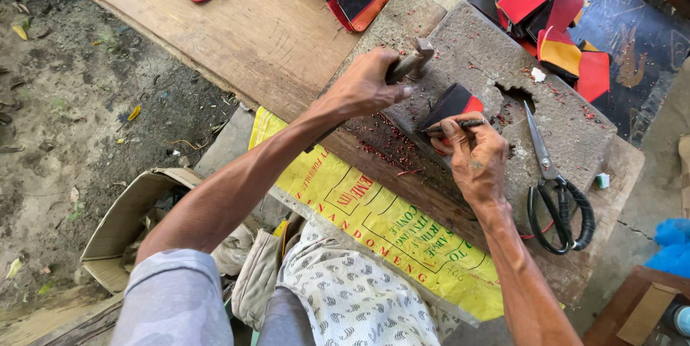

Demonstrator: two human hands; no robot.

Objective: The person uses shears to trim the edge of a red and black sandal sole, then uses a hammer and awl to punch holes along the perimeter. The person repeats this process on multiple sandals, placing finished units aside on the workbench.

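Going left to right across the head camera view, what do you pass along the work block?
Cardboard box → left hand gripping the hammer → black-and-red piece → right hand holding a thin punch → scissors → blue bag.

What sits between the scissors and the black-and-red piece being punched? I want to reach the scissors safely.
In the head view, the right hand holding a thin punch lies between the scissors and the black-and-red piece.

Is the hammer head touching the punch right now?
Apart. The head view shows the hammer raised in the left hand, with bare block between it and the punch.
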